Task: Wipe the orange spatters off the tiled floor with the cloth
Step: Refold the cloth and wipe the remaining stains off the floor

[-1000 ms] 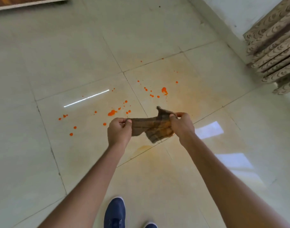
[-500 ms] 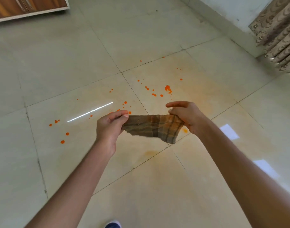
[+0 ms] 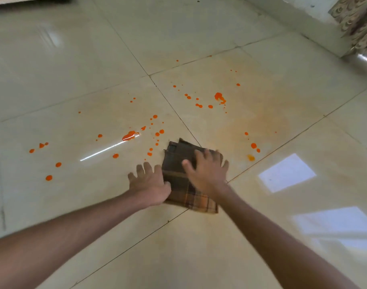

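Because the cloth (image 3: 179, 180) lies flat on the tiled floor (image 3: 199, 247) with both hands on it and every orange mark beyond it looks intact, the step in hand seems to be the start of the wiping: cloth laid down, no stroke through the drops made yet. The cloth, a brown plaid square, sits across a grout joint, and it serves as the landmark here. Most of the orange spatters (image 3: 130, 135) lie to its left and beyond its far edge; another group sits further off past its far right corner, and a few drops lie just to its right. A pale orange haze stains the tile beyond the cloth on the right.

The left hand (image 3: 150, 184) is spread, fingers splayed, palm down on the floor at the cloth's left edge, its thumb side touching the fabric. The right hand (image 3: 206, 174) is spread flat on top of the cloth, pressing it down; it is a little blurred. Neither hand pinches anything. Both arms reach forward and down, nearly straight.

The next move likely calls for steady downward pressure and a push of the cloth away and leftward into the nearest drops, keeping it flat so it does not bunch.
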